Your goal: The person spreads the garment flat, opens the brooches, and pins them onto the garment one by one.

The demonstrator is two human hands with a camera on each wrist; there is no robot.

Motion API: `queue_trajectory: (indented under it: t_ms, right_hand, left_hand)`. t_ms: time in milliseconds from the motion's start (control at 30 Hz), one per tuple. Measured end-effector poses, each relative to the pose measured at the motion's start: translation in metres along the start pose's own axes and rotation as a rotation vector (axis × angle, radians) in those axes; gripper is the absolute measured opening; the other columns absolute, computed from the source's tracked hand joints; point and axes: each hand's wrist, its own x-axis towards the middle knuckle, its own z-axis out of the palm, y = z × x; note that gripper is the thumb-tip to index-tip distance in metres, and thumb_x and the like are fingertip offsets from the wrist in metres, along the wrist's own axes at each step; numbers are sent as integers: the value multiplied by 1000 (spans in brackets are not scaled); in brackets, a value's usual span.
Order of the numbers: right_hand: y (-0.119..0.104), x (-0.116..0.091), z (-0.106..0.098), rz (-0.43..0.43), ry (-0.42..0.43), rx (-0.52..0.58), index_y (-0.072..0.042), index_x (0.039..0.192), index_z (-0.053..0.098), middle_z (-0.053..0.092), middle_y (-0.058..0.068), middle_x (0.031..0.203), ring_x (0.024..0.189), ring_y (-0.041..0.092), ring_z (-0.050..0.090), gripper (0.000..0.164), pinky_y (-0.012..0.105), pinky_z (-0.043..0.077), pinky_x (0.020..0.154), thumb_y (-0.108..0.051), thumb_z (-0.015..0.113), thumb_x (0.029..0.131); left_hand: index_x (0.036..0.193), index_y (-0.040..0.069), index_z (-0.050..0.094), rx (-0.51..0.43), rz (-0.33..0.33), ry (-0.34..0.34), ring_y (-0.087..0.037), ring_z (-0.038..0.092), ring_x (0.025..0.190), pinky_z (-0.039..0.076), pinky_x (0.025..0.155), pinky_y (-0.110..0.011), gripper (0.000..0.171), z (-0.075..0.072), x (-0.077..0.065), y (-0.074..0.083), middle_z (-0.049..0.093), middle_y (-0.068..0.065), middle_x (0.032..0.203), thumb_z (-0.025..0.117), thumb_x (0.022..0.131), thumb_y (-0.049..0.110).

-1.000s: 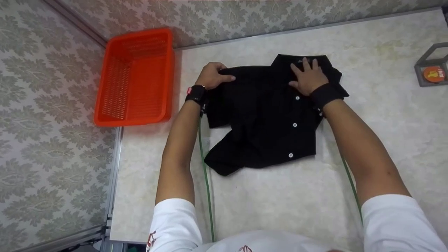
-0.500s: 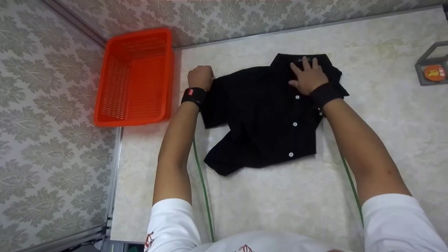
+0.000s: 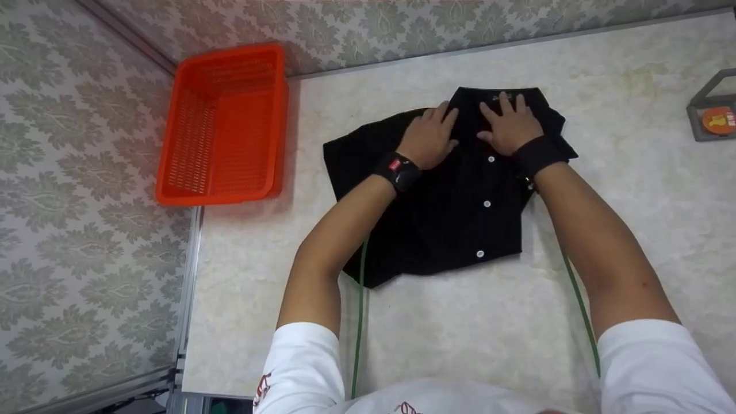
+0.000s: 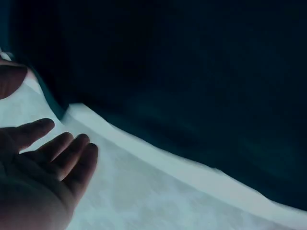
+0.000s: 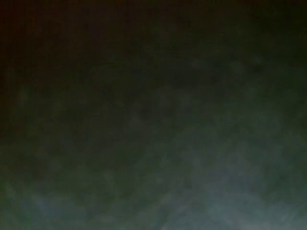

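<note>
Head view, black cloth shirt (image 3: 445, 221), round buttons (image 3: 487, 204)

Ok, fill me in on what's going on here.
Someone's right hand lies spread on a black shirt, near its collar. The left hand is open over the shirt too; whether it touches isn't clear. The shirt lies on the table, white buttons up, with a red-orange basket to the left.

Black collared shirt (image 3: 451, 230) (white buttons (image 3: 487, 204) down its front), flat on pale tabletop (image 3: 460, 328).
</note>
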Motion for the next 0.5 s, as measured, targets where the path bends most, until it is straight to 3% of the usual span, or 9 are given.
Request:
queue_trajectory:
  t_ms: [133, 400, 500]
  right_hand:
    - [4, 1, 3, -26, 11, -15, -14, 150, 12, -1, 28, 150, 132, 55, -4, 64, 63, 11, 105, -43, 36, 98]
    - [14, -3, 4, -68, 88, 100, -10, 148, 20, 4, 28, 150, 135, 50, -1, 63, 60, 8, 106, -44, 37, 98]
    - [27, -8, -4, -37, 111, 175, -6, 148, 19, 4, 30, 150, 136, 47, -1, 63, 58, 9, 108, -42, 34, 99]
  left_hand:
    - [150, 22, 11, -26, -33, -57, -32, 19, 138, 32, 105, -42, 63, 12, 4, 17, 5, -10, 155, 25, 97, 53]
    - [150, 25, 9, -42, -95, -132, -31, 10, 140, 23, 109, -44, 64, 11, 7, 16, 2, -4, 156, 26, 95, 56]
    - [149, 28, 11, -57, -111, -136, -30, 10, 140, 22, 110, -42, 65, 9, 10, 17, 3, -2, 156, 29, 94, 57]
